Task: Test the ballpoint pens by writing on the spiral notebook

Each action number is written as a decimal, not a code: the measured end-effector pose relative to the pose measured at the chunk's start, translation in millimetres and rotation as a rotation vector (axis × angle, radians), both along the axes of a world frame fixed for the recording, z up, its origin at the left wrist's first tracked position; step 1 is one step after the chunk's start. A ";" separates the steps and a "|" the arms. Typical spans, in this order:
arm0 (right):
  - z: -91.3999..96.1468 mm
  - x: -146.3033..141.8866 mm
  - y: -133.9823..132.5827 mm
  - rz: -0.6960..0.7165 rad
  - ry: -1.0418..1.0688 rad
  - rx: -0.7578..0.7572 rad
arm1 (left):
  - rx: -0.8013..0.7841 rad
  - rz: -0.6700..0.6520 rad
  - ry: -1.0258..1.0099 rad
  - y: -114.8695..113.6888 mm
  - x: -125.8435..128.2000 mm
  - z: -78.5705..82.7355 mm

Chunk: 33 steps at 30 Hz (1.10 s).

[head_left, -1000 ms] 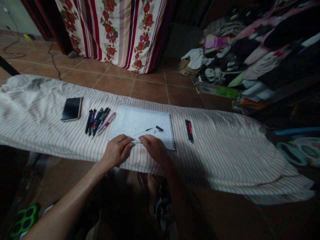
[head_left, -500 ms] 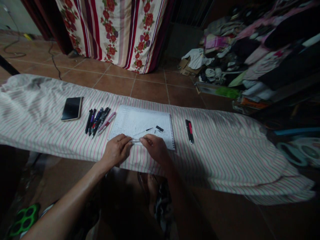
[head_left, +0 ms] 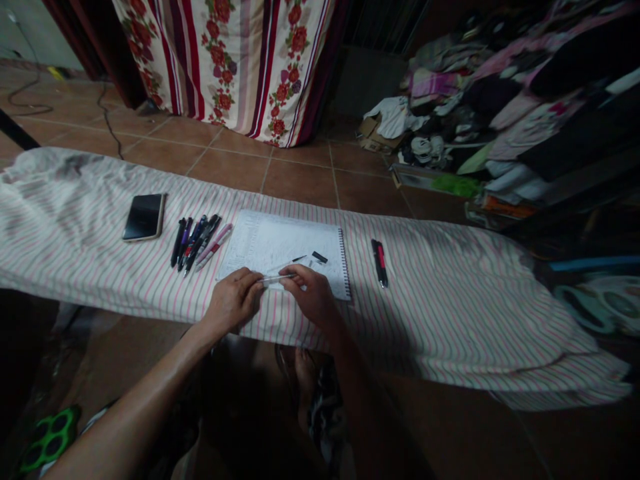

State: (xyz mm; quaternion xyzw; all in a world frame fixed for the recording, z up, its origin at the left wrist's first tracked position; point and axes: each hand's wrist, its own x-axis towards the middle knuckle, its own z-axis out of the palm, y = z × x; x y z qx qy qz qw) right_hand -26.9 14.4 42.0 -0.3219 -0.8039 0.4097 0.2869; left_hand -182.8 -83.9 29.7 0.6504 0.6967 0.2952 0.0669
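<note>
Striped cloth [head_left: 430, 300] lay spread beneath the work. The left hand [head_left: 234, 297] gripped one end of a clear pen barrel [head_left: 271, 279], and the right hand [head_left: 313, 293] pinched its other end; the long axis ran crosswise between them, neither hand clearly nearer. Just beyond the right hand, a dark-tipped refill [head_left: 299, 258] and a short black pen piece [head_left: 319, 257] lay on a spiral notebook [head_left: 295, 233].

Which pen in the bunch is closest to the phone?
The black pen at the left end, beside the purple pen; it lies farthest from the notebook.
</note>
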 end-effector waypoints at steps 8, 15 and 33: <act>5.2 0.7 -3.7 -0.045 -0.219 0.142 | 0.003 -0.044 0.006 -0.8 -0.1 0.5; 3.3 0.1 -1.2 0.037 0.006 -0.076 | -0.028 -0.011 -0.018 -0.1 0.6 0.7; 1.2 -2.0 -1.4 -0.013 -0.027 -0.067 | -0.024 0.006 -0.006 0.5 0.8 0.3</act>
